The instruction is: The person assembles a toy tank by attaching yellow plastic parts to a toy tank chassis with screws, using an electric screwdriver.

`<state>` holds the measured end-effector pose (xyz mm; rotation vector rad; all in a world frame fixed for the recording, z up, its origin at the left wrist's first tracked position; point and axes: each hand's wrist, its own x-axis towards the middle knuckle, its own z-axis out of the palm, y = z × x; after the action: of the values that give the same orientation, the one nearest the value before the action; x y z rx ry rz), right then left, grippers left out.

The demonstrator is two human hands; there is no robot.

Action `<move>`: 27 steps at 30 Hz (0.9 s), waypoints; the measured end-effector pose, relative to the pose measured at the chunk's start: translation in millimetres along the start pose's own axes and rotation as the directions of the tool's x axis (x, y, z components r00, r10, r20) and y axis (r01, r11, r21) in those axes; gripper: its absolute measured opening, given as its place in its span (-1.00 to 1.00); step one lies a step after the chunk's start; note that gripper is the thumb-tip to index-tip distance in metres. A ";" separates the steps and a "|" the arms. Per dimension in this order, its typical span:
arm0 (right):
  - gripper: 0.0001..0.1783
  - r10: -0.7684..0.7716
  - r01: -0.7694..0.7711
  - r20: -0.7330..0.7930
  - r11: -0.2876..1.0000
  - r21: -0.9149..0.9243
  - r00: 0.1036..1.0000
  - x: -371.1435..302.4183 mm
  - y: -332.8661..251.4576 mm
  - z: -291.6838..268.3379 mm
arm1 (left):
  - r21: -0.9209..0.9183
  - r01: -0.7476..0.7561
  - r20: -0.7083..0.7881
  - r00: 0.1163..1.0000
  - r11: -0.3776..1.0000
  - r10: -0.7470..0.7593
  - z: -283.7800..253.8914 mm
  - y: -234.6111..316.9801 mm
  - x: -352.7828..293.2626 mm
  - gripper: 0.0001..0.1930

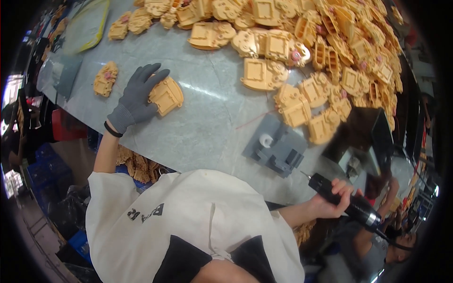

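My left hand (139, 96), in a grey knitted glove, is closed round the edge of a yellow plastic housing (166, 95) on the left part of the table. Left of that glove lies another yellow housing (105, 79) with a small pink part on it. My bare right hand (337, 199) grips a black electric screwdriver (347, 200), whose bit points left toward a grey fixture block (276, 144). A white ring-shaped piece (265, 140) sits on the fixture. The bit is apart from the fixture.
A big heap of yellow housings (339, 33) covers the back and right of the grey table (203, 127). Beside the fixture stands a dark box-like device (358, 137). A yellow-rimmed clear tray (87, 26) lies at the far left. Another person (377, 245) is at the lower right.
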<state>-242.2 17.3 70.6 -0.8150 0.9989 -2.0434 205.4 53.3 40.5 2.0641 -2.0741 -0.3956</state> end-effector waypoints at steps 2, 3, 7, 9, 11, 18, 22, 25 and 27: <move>-0.55 0.031 -0.031 0.002 0.999 -0.011 1.000 -5.8 3.1 1.0 | -0.043 -0.069 -0.003 0.998 0.997 0.069 7.8 0.1 -3.0 -0.26; -0.55 0.043 -0.043 0.001 0.999 -0.008 0.999 -7.7 3.7 2.2 | 0.023 -0.095 -0.062 0.993 0.995 0.096 13.9 -7.1 -4.8 -0.23; -0.55 0.060 -0.062 0.042 0.997 0.034 0.997 -6.3 4.8 3.0 | 0.046 -0.200 -0.187 0.961 0.979 0.205 25.5 37.6 10.3 -0.16; -0.58 0.062 -0.066 0.063 0.995 0.069 0.996 -5.3 4.6 4.2 | -0.034 -0.246 -0.102 0.965 0.969 0.241 36.4 59.4 17.2 -0.17; -0.59 0.052 -0.053 0.045 0.999 0.014 0.998 -5.1 -1.1 5.3 | -0.196 -0.290 -0.067 0.957 0.937 0.282 48.9 82.2 23.6 -0.17; -0.51 -0.013 0.006 -0.102 0.998 -0.069 0.995 -3.3 -15.7 -13.6 | -0.112 -0.509 -0.033 0.860 0.853 0.509 65.3 226.1 47.1 -0.19; -0.51 -0.019 0.012 -0.093 0.997 -0.077 0.995 -2.3 -16.3 -20.3 | -0.013 -0.570 0.072 0.819 0.822 0.569 71.0 235.9 51.5 -0.07; -0.50 -0.022 0.009 -0.126 0.994 -0.105 0.992 -3.7 -14.7 -19.7 | -0.071 -0.599 0.051 0.796 0.797 0.603 70.1 234.1 53.7 -0.10; -0.47 -0.073 0.062 -0.086 0.990 -0.123 0.994 -3.9 -18.3 -27.2 | -0.174 -0.640 -0.029 0.763 0.749 0.645 52.0 240.3 51.2 -0.11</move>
<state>-266.9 39.3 71.3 -0.8357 1.1688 -2.1098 -39.6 4.0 64.8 1.1287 -2.4912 -0.4641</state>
